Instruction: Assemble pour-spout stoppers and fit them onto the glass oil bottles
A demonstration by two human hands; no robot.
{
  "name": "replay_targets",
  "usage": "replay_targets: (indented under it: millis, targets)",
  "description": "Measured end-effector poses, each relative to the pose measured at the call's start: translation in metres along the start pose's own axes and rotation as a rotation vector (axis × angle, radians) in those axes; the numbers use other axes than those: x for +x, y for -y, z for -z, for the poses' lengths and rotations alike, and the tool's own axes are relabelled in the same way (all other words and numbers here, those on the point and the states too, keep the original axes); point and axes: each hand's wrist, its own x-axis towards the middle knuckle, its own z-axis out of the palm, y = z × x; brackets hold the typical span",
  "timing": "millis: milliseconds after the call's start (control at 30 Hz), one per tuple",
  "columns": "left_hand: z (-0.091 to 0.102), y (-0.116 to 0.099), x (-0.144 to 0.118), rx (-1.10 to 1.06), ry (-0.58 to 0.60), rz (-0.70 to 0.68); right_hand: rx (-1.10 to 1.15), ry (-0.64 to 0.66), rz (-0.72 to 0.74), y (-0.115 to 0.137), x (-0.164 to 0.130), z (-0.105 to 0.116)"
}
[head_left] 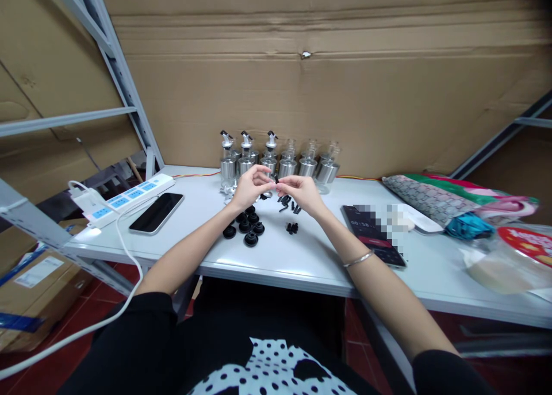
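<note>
My left hand [254, 188] and my right hand [301, 191] meet fingertip to fingertip above the table. Both are closed in a pinch around a small black plastic piece [276, 179], mostly covered by the fingers. Beneath the right hand lie several thin black lever-like pieces [284, 200], and nearer me is a little cluster of small black parts [292, 228]. Round black stoppers [250, 239] are grouped below my left wrist. White and clear spout parts [227, 194] lie left of that hand, partly hidden by it.
Glass bottles with steel sleeves [287, 166] line the back; three carry pourer spouts [246, 138]. A phone [156, 213] and power strip [129, 199] lie left. Rightward are another phone [374, 237], a patterned cloth bag [431, 196] and a red-lidded tub [513, 263]. Cardboard [328, 96] stands behind.
</note>
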Motion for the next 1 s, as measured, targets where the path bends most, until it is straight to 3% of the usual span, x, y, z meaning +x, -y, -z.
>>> replay_targets:
  millis: [200, 467, 567, 667, 767, 1000]
  targets:
    - [0.0010, 0.0001, 0.0000, -0.063, -0.005, 0.074, -0.124, 0.001, 0.076, -0.0014, -0.0018, -0.0022]
    - [0.0029, 0.0016, 0.0020, -0.378, 0.014, 0.426, -0.392, -0.062, 0.278, 0.0032, -0.0024, -0.0008]
    - [0.0040, 0.0017, 0.0018, -0.395, 0.054, 0.492, -0.446, -0.050, 0.342, 0.0054, -0.0031, -0.0010]
    - [0.0046, 0.0004, 0.0014, -0.332, 0.084, 0.449, -0.455, -0.054, 0.332, 0.0075, -0.0039, -0.0004]
    - [0.0038, -0.0005, 0.0015, -0.196, 0.053, 0.318, -0.365, -0.071, 0.255, 0.0083, -0.0034, 0.0001]
    - [0.0017, 0.0035, 0.0002, 0.125, -0.014, -0.036, -0.077, 0.109, 0.050, 0.0036, 0.0015, -0.0029]
